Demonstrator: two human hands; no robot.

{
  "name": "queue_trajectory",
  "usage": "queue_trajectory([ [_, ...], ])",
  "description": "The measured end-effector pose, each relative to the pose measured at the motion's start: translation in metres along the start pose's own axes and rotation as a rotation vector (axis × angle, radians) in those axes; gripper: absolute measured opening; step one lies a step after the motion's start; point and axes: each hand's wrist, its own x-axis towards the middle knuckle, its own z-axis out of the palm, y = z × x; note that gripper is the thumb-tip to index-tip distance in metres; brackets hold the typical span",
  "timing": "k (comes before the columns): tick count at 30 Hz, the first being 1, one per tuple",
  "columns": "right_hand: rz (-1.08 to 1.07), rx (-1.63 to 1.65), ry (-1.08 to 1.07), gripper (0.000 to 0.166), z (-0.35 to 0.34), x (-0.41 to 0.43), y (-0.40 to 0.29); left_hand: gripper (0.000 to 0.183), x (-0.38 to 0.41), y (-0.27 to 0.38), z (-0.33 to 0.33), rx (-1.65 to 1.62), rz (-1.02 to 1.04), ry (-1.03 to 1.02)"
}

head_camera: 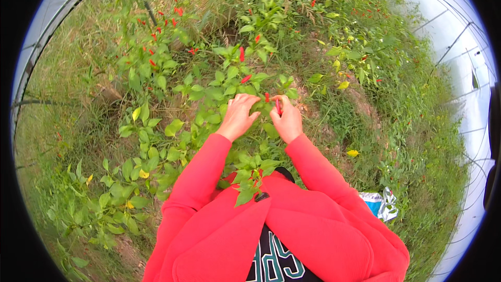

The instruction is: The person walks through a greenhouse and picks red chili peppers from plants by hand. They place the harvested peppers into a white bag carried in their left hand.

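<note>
My right hand (287,119) holds a red chili pepper (278,107) between thumb and fingers, at the edge of a leafy pepper plant. Just left of it another red pepper (267,97) hangs between my two hands. My left hand (239,115) is palm down over the leaves, thumb and fingers apart; whether it touches a stem or leaf beneath is hidden. Beyond my hands, a red pepper (245,78) lies slanted among the green leaves, and one more pepper (242,54) stands upright farther up the plant.
More pepper plants with red fruit (178,11) grow beyond, left and right, among tall grass. A leafy pepper sprig (250,180) rises against my red jacket. A white and blue plastic bag (379,203) lies at lower right. Greenhouse film on curved frames (465,47) borders the right.
</note>
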Motion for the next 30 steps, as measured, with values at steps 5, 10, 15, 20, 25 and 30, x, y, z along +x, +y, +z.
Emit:
queue_trajectory([
  [5, -0.072, -0.046, -0.076, 0.038, 0.010, 0.016, -0.003, 0.035, 0.019, -0.014, 0.030, -0.020, -0.095, -0.138],
  [10, -0.009, 0.019, 0.006, 0.033, 0.017, 0.022, 0.021, 0.028, 0.020, -0.016, 0.043, -0.113, -0.216, -0.149],
  [15, -0.041, 0.009, -0.096, 0.026, 0.008, 0.017, 0.022, 0.020, 0.018, -0.027, 0.050, -0.074, -0.234, -0.155],
  [20, -0.143, -0.140, -0.052, 0.023, 0.021, 0.002, 0.024, 0.019, 0.011, -0.027, 0.059, -0.222, -0.236, -0.040],
  [25, 0.268, 0.945, -0.001, 0.014, 0.029, 0.000, 0.047, 0.016, 0.009, -0.019, 0.064, -0.318, -0.301, -0.051],
  [30, 0.524, 1.285, -0.081, 0.009, 0.023, 0.000, 0.040, 0.012, -0.003, -0.022, 0.057, -0.353, -0.251, -0.056],
])
